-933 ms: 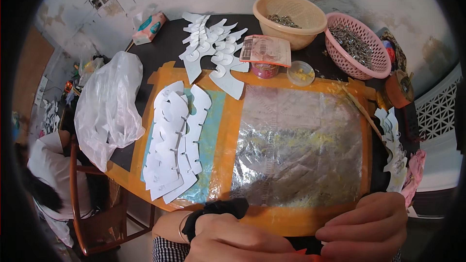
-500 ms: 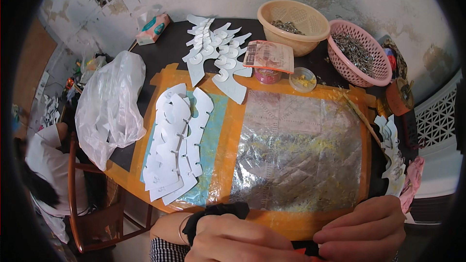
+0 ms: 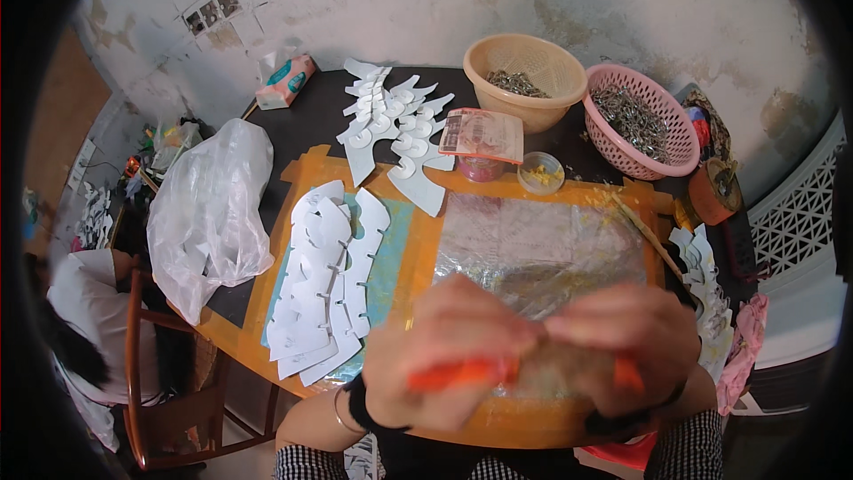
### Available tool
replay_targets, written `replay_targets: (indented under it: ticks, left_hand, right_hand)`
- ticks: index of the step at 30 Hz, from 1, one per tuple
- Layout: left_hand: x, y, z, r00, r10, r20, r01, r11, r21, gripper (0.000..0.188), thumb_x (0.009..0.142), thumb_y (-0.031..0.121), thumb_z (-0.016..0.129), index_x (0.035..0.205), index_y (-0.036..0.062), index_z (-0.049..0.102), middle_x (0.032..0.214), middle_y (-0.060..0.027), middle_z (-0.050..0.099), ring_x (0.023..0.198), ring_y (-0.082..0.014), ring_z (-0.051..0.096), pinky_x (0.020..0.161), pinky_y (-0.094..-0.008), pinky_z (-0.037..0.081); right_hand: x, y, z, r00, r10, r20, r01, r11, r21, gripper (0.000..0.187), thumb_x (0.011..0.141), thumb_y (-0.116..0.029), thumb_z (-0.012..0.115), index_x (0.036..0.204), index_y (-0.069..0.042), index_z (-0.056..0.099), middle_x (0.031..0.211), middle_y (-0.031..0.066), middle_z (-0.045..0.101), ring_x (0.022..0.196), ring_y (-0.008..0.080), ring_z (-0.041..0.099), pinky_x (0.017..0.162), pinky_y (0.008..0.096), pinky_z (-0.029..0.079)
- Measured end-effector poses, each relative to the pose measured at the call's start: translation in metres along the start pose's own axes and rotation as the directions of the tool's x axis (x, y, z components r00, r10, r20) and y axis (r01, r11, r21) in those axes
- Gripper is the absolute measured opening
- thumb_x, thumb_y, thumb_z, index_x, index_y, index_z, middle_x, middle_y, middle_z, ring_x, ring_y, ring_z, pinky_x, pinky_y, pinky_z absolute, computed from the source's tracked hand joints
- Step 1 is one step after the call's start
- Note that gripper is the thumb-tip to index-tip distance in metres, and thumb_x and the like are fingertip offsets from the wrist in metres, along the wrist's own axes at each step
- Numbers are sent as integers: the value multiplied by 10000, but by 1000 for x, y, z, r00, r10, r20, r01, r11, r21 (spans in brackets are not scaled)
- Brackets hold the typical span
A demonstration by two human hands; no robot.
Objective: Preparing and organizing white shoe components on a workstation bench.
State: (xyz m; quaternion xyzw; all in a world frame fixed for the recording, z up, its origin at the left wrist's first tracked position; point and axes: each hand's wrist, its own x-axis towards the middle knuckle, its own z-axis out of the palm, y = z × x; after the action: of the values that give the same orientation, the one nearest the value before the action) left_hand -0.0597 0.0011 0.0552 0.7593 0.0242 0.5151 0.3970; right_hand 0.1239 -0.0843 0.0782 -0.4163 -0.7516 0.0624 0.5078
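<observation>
Raised over the plastic-covered work pad (image 3: 542, 222), my left hand (image 3: 458, 329) and my right hand (image 3: 635, 329) meet with their fingertips close together. Both are blurred by motion, and their fingers are bent in and closed. A bright orange thing (image 3: 458, 374) shows under my left fingers, and more orange appears at my right palm; its kind is too smeared to tell. Left of the pad, several white notched card pieces (image 3: 311, 276) overlap on a blue-green patch. Behind them lie two rows of pale curved pieces (image 3: 418, 182), overlapping one another.
At the back stand a beige basket (image 3: 524, 58) and a pink basket (image 3: 684, 147), both with small metal parts. A small tub (image 3: 542, 173) holds yellow bits. A stick (image 3: 649, 231) lies right. White plastic bag (image 3: 213, 204), tissue pack (image 3: 286, 82) and seated person (image 3: 93, 320) are left.
Both hands have risen from the lower edge to above the pad and come together. More of the orange thing now shows. The view has tilted slightly upward.
</observation>
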Motion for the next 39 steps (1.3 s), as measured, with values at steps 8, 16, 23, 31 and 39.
replay_targets:
  ticks: [8,16,23,31,39]
  left_hand:
    - [-5,-37,14,889,-407,-210,379,911,-162,206,848,28,722,1015,-20,612,924,-71,660,824,-101,624,752,-245,495]
    - [2,-46,7,756,-645,-111,581,739,-340,252,866,71,726,1080,-12,623,926,-29,663,815,-80,612,752,-229,497]
    - [6,-51,5,651,-758,-36,676,601,-425,258,855,73,740,1083,-5,649,927,-15,673,798,-65,600,717,-225,500]
    - [1,-57,4,700,-714,-16,680,673,-292,256,844,88,755,1054,-3,641,932,-23,683,806,-69,605,735,-224,505]
    - [3,-59,4,740,-672,29,644,697,-316,273,858,99,742,1087,-8,640,941,-19,682,827,-58,606,739,-215,502]
  right_hand:
    - [8,27,1,952,304,30,-305,939,158,321,798,5,705,1108,14,626,946,104,655,800,134,653,701,269,531]
    - [1,52,8,830,555,53,-547,793,267,210,883,-52,662,1063,52,633,917,101,666,818,130,662,718,248,538]
    - [-3,65,12,737,659,153,-656,641,399,171,932,-81,626,1016,68,632,851,60,675,756,105,667,669,225,537]
    - [-7,66,13,758,647,86,-633,696,341,143,920,-62,631,977,69,628,824,62,673,735,104,671,653,225,531]
    - [-5,69,13,747,663,45,-626,679,383,161,938,-102,620,990,50,630,842,45,665,730,80,645,661,208,518]
